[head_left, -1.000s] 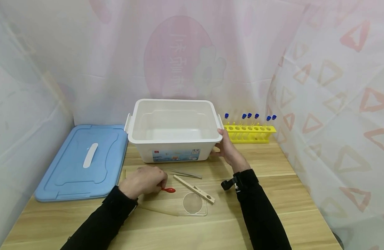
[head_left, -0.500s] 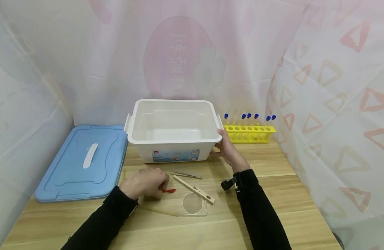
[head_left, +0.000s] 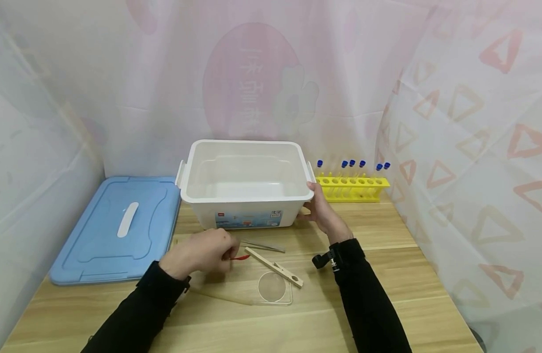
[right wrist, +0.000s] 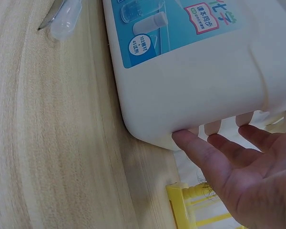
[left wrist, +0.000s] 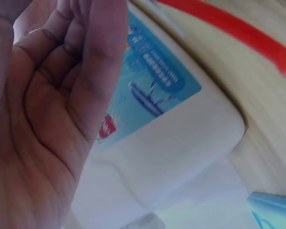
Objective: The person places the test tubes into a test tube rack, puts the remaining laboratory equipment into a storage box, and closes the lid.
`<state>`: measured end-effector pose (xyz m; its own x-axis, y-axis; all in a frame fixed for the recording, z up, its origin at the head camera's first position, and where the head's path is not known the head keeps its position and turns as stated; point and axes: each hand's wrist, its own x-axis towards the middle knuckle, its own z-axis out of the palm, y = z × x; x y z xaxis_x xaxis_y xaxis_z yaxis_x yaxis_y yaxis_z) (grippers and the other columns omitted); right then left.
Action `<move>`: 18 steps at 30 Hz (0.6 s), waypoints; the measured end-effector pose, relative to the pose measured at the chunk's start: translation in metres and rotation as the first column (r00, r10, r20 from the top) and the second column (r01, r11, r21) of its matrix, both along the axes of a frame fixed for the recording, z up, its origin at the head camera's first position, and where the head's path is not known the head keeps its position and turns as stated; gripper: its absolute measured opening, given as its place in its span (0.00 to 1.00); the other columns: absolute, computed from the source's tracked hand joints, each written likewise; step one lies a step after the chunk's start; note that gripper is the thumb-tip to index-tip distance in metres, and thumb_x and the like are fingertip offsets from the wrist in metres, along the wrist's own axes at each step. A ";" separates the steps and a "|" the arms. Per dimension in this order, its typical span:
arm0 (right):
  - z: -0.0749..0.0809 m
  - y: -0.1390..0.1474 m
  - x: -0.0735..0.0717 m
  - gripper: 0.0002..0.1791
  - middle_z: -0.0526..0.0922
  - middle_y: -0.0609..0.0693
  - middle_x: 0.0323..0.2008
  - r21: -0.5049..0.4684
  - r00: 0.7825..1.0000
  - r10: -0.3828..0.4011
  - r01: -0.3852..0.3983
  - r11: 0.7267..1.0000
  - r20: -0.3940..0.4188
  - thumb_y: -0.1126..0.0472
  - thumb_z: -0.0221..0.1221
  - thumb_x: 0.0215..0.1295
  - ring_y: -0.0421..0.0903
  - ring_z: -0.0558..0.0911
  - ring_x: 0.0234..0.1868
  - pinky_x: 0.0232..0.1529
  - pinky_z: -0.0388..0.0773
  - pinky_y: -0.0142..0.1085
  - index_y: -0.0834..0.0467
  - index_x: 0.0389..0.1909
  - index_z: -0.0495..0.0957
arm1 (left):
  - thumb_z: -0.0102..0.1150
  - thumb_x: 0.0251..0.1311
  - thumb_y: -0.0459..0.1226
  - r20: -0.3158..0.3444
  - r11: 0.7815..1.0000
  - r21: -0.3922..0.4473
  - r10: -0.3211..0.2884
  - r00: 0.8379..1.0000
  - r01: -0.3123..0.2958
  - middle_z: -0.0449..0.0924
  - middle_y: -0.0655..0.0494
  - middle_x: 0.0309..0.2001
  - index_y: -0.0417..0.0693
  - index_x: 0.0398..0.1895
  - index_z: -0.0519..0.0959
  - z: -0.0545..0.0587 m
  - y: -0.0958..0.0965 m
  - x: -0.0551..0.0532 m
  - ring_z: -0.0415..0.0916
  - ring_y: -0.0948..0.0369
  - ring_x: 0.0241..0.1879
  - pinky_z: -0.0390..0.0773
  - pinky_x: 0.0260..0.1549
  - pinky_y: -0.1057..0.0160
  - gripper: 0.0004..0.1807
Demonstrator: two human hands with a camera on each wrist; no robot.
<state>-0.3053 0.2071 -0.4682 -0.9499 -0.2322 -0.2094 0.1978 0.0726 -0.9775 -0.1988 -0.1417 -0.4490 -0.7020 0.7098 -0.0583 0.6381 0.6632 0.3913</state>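
Note:
My left hand (head_left: 206, 252) pinches a small red spoon (head_left: 241, 257) just in front of the white storage box (head_left: 248, 200). The spoon's red handle (left wrist: 229, 24) also crosses the top right of the left wrist view. My right hand (head_left: 321, 208) is at the box's right side, one digit at the rim. In the right wrist view its fairly straight fingers (right wrist: 195, 148) touch the box's side wall. Beside the left hand lie metal tweezers (head_left: 264, 246), a wooden test tube clamp (head_left: 275, 267) and a clear round disc (head_left: 272, 287).
A blue lid (head_left: 103, 245) with a white handle lies left of the box. The yellow test tube rack (head_left: 352, 182), holding several blue-capped tubes, stands to the right. A yellowish tube (head_left: 222, 297) lies nearer. The right wrist view shows a translucent bulb (right wrist: 66, 21) by a metal tip.
With the red spoon between its fingers, my left hand has moved a little away from me, toward the box. The right hand and the box have stayed put.

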 end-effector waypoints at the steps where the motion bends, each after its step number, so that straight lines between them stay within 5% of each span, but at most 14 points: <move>1: 0.000 0.000 0.000 0.48 0.58 0.62 0.94 -0.001 1.000 -0.002 0.002 1.000 0.001 0.27 0.35 0.83 0.71 0.62 0.94 0.83 0.68 0.82 0.40 0.99 0.46 | 0.72 0.54 0.24 -0.010 1.000 0.011 -0.006 1.000 0.006 0.71 0.68 0.26 0.57 0.27 0.78 0.002 -0.001 -0.001 0.66 0.71 0.27 0.68 0.28 0.70 0.17; 11: -0.002 0.002 0.000 0.48 0.57 0.62 0.94 -0.008 1.000 0.010 -0.010 1.000 -0.015 0.26 0.35 0.83 0.72 0.62 0.94 0.83 0.68 0.83 0.38 0.99 0.46 | 0.65 0.54 0.22 -0.143 0.997 0.073 -0.007 0.990 0.017 0.72 0.65 0.29 0.57 0.31 0.76 0.022 -0.011 -0.001 0.64 0.72 0.29 0.66 0.30 0.71 0.19; 18: -0.003 0.002 0.000 0.48 0.57 0.62 0.94 -0.017 0.999 0.024 -0.024 1.000 -0.028 0.27 0.35 0.83 0.72 0.62 0.94 0.83 0.67 0.84 0.39 0.99 0.46 | 0.70 0.58 0.23 -0.314 0.988 0.142 -0.020 0.949 0.068 0.75 0.65 0.32 0.56 0.36 0.79 0.031 -0.016 0.001 0.66 0.72 0.32 0.69 0.32 0.72 0.17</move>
